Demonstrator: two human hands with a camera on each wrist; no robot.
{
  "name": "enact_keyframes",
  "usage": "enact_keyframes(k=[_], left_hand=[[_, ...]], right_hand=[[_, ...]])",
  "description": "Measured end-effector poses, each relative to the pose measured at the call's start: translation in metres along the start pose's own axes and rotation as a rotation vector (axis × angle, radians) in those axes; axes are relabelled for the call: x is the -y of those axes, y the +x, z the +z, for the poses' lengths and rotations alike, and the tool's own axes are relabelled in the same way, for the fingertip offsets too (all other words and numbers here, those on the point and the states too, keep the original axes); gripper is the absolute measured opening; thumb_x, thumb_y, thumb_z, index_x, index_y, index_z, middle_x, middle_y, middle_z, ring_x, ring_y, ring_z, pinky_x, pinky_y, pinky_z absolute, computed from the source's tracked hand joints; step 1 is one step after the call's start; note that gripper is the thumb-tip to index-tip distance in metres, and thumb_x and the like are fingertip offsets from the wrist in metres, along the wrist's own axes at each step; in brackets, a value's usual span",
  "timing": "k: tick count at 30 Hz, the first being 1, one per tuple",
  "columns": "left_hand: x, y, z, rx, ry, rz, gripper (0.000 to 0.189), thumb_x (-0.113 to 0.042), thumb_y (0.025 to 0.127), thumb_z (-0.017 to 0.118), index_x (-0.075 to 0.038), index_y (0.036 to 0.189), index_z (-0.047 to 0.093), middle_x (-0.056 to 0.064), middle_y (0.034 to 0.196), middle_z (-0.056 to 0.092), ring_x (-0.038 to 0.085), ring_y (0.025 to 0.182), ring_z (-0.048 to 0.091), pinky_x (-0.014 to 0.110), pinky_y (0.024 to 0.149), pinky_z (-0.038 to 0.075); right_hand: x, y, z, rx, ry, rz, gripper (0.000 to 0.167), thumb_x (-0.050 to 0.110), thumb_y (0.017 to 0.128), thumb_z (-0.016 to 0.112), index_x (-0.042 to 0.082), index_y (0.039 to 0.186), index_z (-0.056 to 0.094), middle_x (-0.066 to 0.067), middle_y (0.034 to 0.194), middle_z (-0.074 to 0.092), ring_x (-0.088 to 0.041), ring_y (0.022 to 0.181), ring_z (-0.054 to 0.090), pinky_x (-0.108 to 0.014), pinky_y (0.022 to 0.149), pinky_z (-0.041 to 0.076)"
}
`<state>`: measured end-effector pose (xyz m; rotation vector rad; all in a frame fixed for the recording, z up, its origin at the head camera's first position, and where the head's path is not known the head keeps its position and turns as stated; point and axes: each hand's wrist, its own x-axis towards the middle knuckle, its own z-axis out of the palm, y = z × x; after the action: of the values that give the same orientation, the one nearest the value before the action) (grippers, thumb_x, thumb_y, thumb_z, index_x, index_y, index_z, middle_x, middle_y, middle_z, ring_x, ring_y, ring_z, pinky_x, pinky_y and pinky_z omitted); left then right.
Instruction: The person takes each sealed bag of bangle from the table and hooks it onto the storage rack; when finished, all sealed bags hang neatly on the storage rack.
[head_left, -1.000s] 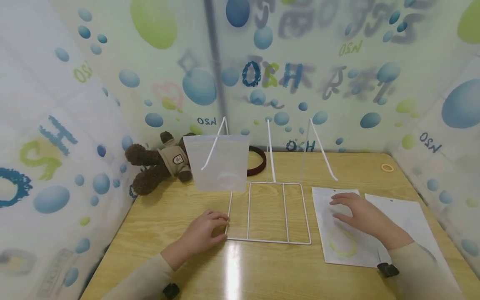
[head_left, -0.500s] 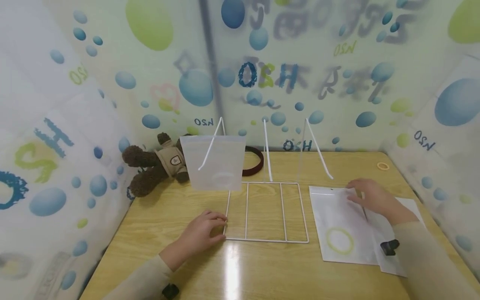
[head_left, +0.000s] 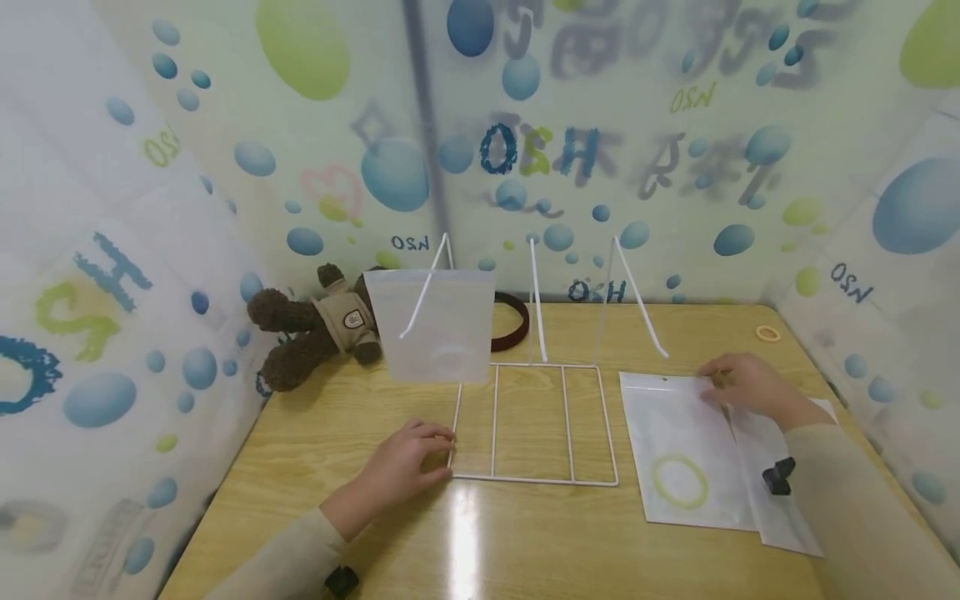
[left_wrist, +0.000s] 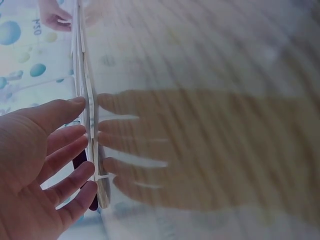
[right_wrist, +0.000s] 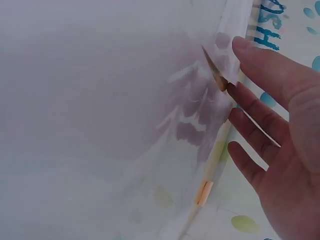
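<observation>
My left hand [head_left: 397, 467] rests beside a white wire rack [head_left: 572, 433], its fingertips at the left front corner of the base. The left wrist view shows those fingers loosely spread. A translucent zip bag [head_left: 461, 325] hangs from the rack's left hook. To the right, a white zip bag [head_left: 701, 433] lies flat with a pale green ring [head_left: 678, 482] showing on it. My right hand [head_left: 757, 387] is at that bag's top right corner, with thumb and fingers extended near the edge. A second white bag [head_left: 783, 500] lies beside it, partly hidden by the right forearm.
A brown plush toy [head_left: 337, 325] lies at the back left. Behind the hanging bag is a dark red ring [head_left: 513, 323]. A small light wooden ring [head_left: 767, 333] sits at the back right. Printed walls enclose the wooden table [head_left: 360, 533].
My right hand has moved right, from over the green ring's bag to its top right corner. My left hand stays at the rack. The view has shifted slightly.
</observation>
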<state>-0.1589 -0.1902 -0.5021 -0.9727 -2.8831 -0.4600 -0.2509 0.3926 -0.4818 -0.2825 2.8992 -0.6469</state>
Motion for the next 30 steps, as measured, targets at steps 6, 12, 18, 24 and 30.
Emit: enact_keyframes(k=[6, 12, 18, 24, 30], left_hand=[[0.001, 0.000, 0.001, -0.007, -0.002, 0.004, 0.031, -0.034, 0.085, 0.084, -0.018, 0.112, 0.078, -0.004, 0.129, 0.070, 0.019, 0.117, 0.061, 0.041, 0.100, 0.056], [0.001, 0.001, 0.001, -0.004, -0.001, 0.000, 0.031, -0.034, 0.085, 0.084, -0.018, 0.112, 0.078, -0.004, 0.129, 0.070, 0.020, 0.117, 0.061, 0.042, 0.101, 0.056], [0.001, 0.001, 0.002, -0.006, -0.002, 0.001, 0.032, -0.034, 0.085, 0.084, -0.018, 0.112, 0.078, -0.004, 0.129, 0.071, 0.020, 0.117, 0.061, 0.042, 0.100, 0.056], [0.001, 0.001, 0.001, -0.016, -0.004, 0.008, 0.031, -0.034, 0.085, 0.085, -0.018, 0.111, 0.078, -0.004, 0.128, 0.071, 0.019, 0.116, 0.061, 0.041, 0.099, 0.057], [0.000, 0.000, 0.000, -0.021, -0.011, 0.007, 0.031, -0.034, 0.085, 0.085, -0.018, 0.110, 0.078, -0.004, 0.128, 0.071, 0.019, 0.115, 0.061, 0.040, 0.098, 0.057]], right_hand=[[-0.002, 0.003, 0.003, -0.005, 0.008, -0.011, 0.038, 0.022, 0.087, 0.083, 0.003, 0.118, 0.074, -0.020, 0.114, 0.071, -0.038, 0.104, 0.061, -0.063, 0.094, 0.052], [-0.003, 0.005, 0.005, -0.009, 0.031, 0.019, 0.036, 0.025, 0.091, 0.079, 0.003, 0.119, 0.072, -0.020, 0.116, 0.071, -0.036, 0.105, 0.062, -0.060, 0.093, 0.055], [-0.002, 0.005, 0.006, -0.016, 0.039, 0.041, 0.026, 0.027, 0.094, 0.075, 0.010, 0.113, 0.071, -0.015, 0.113, 0.072, -0.034, 0.104, 0.062, -0.054, 0.088, 0.058], [0.001, 0.000, 0.008, -0.051, 0.054, 0.025, 0.019, 0.026, 0.095, 0.075, 0.014, 0.109, 0.072, -0.006, 0.103, 0.071, -0.029, 0.099, 0.059, -0.042, 0.084, 0.054], [0.008, -0.006, 0.008, -0.087, 0.072, -0.005, 0.016, 0.023, 0.096, 0.073, 0.014, 0.109, 0.071, -0.006, 0.103, 0.071, -0.033, 0.105, 0.062, -0.056, 0.092, 0.056]])
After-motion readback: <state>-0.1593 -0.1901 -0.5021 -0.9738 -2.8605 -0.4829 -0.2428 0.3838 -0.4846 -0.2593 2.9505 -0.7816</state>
